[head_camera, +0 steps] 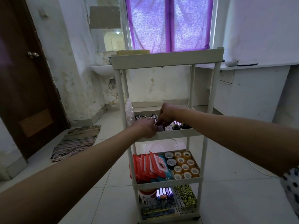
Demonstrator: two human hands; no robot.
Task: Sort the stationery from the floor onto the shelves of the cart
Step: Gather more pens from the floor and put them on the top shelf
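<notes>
A white four-shelf cart (166, 59) stands in front of me. Both my hands reach into its second shelf (178, 134), where black markers (142, 117) lie at the back and dark tape rolls (178, 126) sit to the right. My left hand (146, 128) is at the shelf's front rim, fingers curled around small dark pens. My right hand (165, 114) is just above it, fingertips pinching one of those pens. The third shelf holds red wipe packs (145, 165) and several tape rolls (184, 165). Markers (165, 194) and a cup lie on the bottom shelf.
A brown door (24, 78) is at the left with a striped mat (76, 141) before it. A wall sink (102, 68) is behind the cart, a white counter (258, 67) at the right. Tiled floor (234, 191) surrounds the cart.
</notes>
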